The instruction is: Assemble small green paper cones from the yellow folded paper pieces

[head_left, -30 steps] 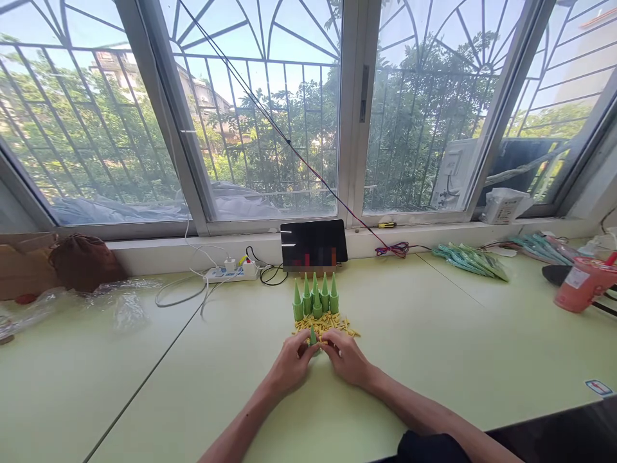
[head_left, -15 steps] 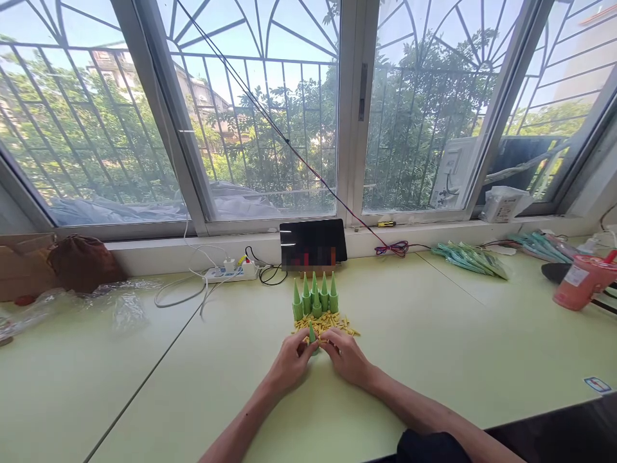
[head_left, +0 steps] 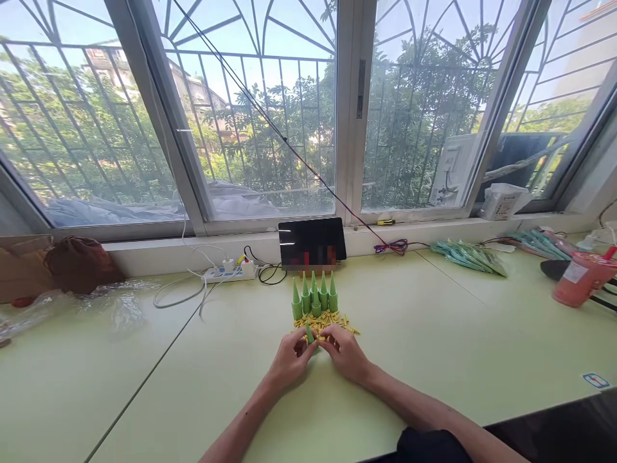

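My left hand (head_left: 290, 357) is closed around a small green pointed cone (head_left: 309, 332), whose tip leans to the left. My right hand (head_left: 346, 354) is beside it with thumb and forefinger pinched together close to the cone's lower part; what sits between those fingertips is too small to make out. Just beyond both hands lies a loose heap of small yellow pieces (head_left: 332, 318). Behind the heap several green cone-topped cylinders (head_left: 315, 302) stand upright in a tight group.
A dark-screened tablet (head_left: 312, 243) leans by the window sill. To its left are a white power strip (head_left: 229, 273) and cables. Bagged green items (head_left: 467, 257) and a red drink cup (head_left: 583, 280) are at the right; clear plastic wrap (head_left: 128, 312) lies at the left.
The green cone in my left hand has tipped from nearly upright toward the left. My right fingertips have shifted slightly left, closer to it.
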A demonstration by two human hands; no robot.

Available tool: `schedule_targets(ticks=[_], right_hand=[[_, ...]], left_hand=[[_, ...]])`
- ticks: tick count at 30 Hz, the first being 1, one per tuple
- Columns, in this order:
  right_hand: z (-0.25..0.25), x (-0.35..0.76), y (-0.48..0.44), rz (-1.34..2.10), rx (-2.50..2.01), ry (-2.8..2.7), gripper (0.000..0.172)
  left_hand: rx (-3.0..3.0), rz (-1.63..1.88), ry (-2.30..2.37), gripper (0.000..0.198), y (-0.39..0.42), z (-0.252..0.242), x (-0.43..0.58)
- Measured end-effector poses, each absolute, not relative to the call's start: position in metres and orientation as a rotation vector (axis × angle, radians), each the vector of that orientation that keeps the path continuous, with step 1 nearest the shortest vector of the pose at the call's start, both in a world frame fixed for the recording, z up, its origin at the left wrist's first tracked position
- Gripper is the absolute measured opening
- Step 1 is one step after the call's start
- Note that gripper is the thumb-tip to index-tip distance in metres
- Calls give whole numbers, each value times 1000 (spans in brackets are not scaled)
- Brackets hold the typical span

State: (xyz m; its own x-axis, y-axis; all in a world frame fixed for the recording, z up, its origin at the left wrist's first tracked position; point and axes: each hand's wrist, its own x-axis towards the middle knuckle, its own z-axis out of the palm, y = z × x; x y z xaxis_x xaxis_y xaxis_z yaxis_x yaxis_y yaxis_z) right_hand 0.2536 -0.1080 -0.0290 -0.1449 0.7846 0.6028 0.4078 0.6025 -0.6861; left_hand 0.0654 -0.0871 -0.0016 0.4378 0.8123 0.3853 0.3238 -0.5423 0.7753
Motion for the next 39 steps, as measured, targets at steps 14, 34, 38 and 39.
schedule_targets(ticks=[14,34,38,39], right_hand=[[-30,253,-109,440,-1035,-1829,7],[-31,252,-109,436,-1030,-1822,8],[-31,252,-109,430,-1028,-1820,9],[-31,252,-109,426,-1027,-1820,9]], left_hand=[[2074,993,969,18,-83,-14,62],[2133,1008,941,17,-85,-9,59],[2130,1000,939,18,-85,-8,59],[2129,1000,941,19,-85,-7,59]])
